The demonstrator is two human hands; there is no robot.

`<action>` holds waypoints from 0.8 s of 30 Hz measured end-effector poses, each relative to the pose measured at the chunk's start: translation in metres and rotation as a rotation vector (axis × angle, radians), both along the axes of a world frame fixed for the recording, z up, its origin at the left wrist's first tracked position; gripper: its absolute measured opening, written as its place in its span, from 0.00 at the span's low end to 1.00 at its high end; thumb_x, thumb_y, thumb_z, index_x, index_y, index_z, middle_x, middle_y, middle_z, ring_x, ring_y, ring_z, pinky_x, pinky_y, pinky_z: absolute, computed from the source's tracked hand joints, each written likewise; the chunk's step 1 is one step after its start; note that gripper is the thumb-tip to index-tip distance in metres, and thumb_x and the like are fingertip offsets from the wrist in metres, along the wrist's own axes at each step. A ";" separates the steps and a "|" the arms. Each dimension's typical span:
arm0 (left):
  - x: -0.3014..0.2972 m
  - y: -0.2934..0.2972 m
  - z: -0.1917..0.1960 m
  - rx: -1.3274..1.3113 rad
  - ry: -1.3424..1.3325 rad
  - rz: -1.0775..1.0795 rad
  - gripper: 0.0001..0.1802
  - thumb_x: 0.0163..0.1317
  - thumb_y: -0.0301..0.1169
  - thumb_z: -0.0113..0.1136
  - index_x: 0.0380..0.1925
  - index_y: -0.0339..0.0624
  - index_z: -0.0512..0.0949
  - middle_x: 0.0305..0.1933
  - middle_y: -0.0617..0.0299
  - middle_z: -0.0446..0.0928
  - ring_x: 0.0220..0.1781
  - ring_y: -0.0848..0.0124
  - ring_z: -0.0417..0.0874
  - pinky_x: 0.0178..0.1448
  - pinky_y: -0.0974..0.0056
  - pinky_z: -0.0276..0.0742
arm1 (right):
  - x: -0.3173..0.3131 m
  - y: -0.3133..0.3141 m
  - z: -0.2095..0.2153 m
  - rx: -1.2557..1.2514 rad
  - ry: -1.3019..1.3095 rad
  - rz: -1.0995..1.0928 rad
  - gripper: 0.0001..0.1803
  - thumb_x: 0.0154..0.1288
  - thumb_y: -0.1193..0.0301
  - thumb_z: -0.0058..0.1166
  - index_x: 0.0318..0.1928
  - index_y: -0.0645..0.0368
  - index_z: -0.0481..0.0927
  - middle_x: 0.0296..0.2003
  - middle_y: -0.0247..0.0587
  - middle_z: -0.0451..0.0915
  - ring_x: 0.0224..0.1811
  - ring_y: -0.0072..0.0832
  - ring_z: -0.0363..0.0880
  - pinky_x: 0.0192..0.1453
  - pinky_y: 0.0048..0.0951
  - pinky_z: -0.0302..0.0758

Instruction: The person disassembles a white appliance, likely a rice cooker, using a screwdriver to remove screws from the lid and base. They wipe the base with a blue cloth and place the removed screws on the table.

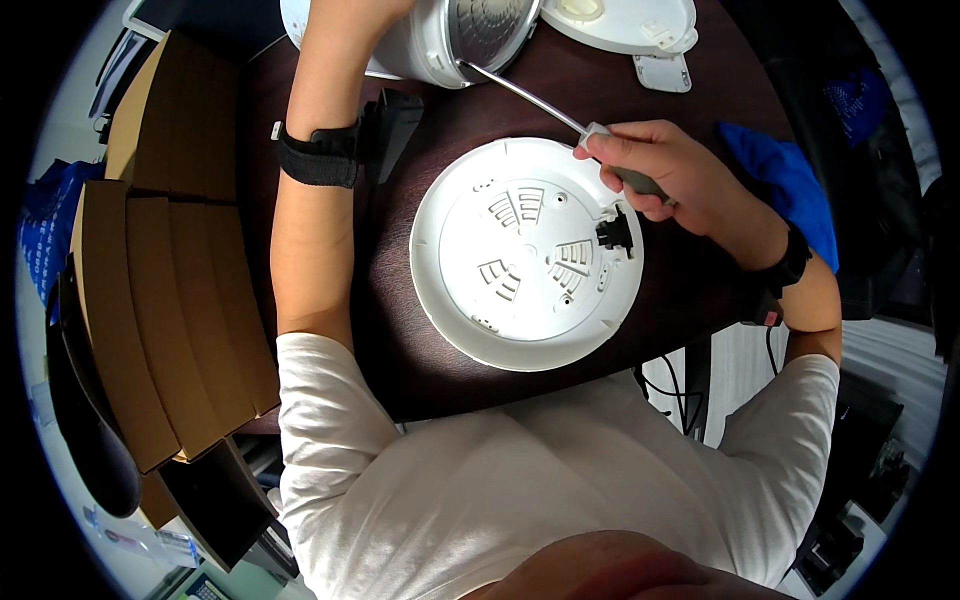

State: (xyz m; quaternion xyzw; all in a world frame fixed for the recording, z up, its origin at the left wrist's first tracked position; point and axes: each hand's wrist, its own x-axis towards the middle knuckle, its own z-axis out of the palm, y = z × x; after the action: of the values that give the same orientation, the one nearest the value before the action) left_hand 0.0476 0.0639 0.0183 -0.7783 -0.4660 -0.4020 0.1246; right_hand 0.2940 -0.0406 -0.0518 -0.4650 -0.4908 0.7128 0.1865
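My right hand is closed around the grey handle of a screwdriver. Its long metal shaft points up and left, and the tip meets the rim of a white rounded appliance body lying on its side. Inside the open end of that body shows a perforated metal surface. At the top edge, my left hand is against the body; its fingers are out of sight. Below the screwdriver, a round white plastic base cover lies on the table, with vent slots and a black socket near its right side.
A white lid-like part lies at the back of the dark table. Brown cardboard boxes stand along the left side. Blue cloth lies by the right edge, and cables hang below the table's front edge.
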 end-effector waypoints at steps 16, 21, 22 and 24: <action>0.000 -0.008 -0.002 0.030 -0.034 0.019 0.32 0.49 0.44 0.61 0.50 0.31 0.78 0.52 0.43 0.78 0.59 0.48 0.76 0.65 0.52 0.69 | -0.002 -0.010 0.007 -0.372 0.215 -0.034 0.25 0.78 0.53 0.40 0.51 0.65 0.75 0.20 0.29 0.69 0.09 0.10 0.56 0.11 0.13 0.53; 0.002 -0.009 -0.002 0.046 -0.020 0.032 0.31 0.49 0.44 0.61 0.50 0.32 0.78 0.52 0.43 0.77 0.58 0.48 0.75 0.64 0.50 0.68 | 0.005 -0.003 0.000 -0.014 0.026 0.080 0.25 0.73 0.51 0.49 0.48 0.65 0.78 0.22 0.30 0.72 0.13 0.12 0.60 0.14 0.17 0.54; 0.002 -0.010 -0.003 0.046 -0.019 0.031 0.31 0.49 0.44 0.61 0.50 0.32 0.78 0.52 0.44 0.77 0.58 0.48 0.75 0.64 0.50 0.68 | 0.007 0.000 0.000 0.057 -0.048 0.099 0.25 0.73 0.51 0.50 0.47 0.64 0.79 0.21 0.30 0.72 0.13 0.12 0.61 0.15 0.17 0.56; 0.001 -0.012 -0.003 0.047 -0.017 0.031 0.32 0.49 0.44 0.61 0.50 0.32 0.78 0.52 0.44 0.77 0.58 0.48 0.75 0.64 0.49 0.68 | 0.015 0.007 -0.004 0.424 -0.221 0.137 0.22 0.70 0.55 0.54 0.45 0.64 0.81 0.22 0.33 0.75 0.15 0.17 0.67 0.18 0.21 0.63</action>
State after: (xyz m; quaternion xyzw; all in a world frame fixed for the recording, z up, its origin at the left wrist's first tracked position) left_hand 0.0485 0.0523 0.0158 -0.7644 -0.4694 -0.4175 0.1453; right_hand 0.3093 -0.0339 -0.0554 -0.4562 -0.6771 0.5498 0.1765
